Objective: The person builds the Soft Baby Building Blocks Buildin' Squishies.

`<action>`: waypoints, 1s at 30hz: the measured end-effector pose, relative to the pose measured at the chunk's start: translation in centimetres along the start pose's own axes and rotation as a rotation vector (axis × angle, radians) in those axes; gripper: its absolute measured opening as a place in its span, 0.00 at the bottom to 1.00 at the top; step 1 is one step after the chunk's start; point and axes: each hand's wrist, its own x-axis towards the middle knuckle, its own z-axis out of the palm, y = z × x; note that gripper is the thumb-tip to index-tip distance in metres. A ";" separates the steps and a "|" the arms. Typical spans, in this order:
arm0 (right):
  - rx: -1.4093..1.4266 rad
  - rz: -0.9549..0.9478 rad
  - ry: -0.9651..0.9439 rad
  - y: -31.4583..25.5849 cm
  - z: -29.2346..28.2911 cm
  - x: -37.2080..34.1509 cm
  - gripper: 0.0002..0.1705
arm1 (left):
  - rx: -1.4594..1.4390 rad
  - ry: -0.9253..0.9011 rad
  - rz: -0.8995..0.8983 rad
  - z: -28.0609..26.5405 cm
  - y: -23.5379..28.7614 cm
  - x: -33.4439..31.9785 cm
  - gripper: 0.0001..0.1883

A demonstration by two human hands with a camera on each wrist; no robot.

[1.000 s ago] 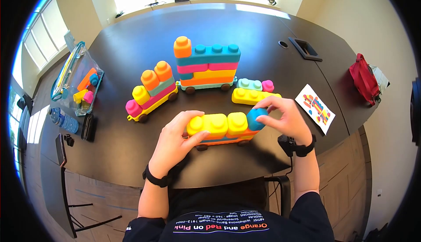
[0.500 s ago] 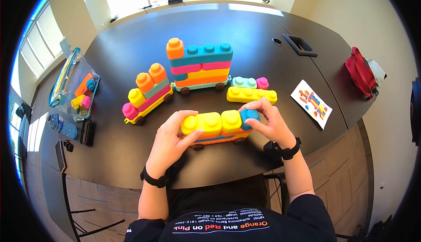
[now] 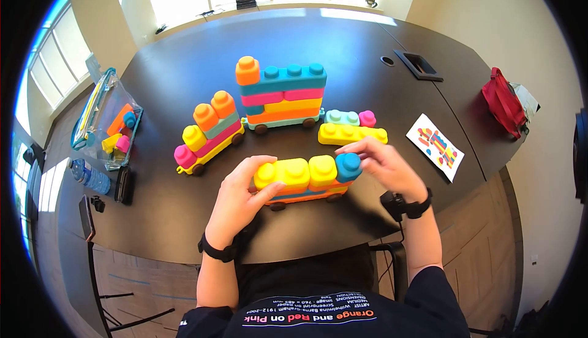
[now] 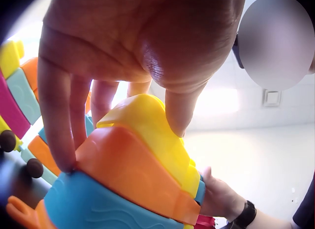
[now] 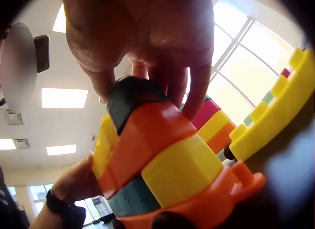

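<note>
A wheeled block car with an orange base (image 5: 211, 204) stands at the near side of the table. On its top row are a long yellow block (image 3: 293, 172), a smaller yellow block (image 3: 323, 171) and, at the right end, a blue block (image 3: 348, 166). My left hand (image 3: 240, 194) grips the long yellow block at its left end, thumb on the near side and fingers on the far side. Beside the blue block is my right hand (image 3: 392, 169), its fingers spread and relaxed; in the right wrist view thumb and fingers stand around that block (image 5: 130, 98).
Behind stand a tall block car (image 3: 285, 102) and a stepped one (image 3: 211, 132). To the right lie a long yellow block (image 3: 352, 134), a mint block (image 3: 341, 117), a pink block (image 3: 367, 118), a picture sheet (image 3: 436, 148) and a red bag (image 3: 505, 102). At left: clear bag (image 3: 98, 117), bottle (image 3: 90, 175).
My right hand has let go of the blue block and moved slightly right, its fingers loosened. The blue block now sits lower and level on the car's right end. My left hand keeps its grip.
</note>
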 end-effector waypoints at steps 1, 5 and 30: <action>-0.079 -0.085 0.069 -0.2 -1.1 0.0 0.20 | -0.017 -0.004 -0.009 -0.1 0.1 0.0 0.22; -0.664 0.136 0.323 1.4 -5.5 0.8 0.19 | -0.022 -0.004 -0.002 -0.3 -0.2 -0.1 0.22; -0.400 -0.224 0.129 -6.2 -1.5 0.4 0.27 | -0.059 0.127 0.315 -1.2 1.9 0.5 0.29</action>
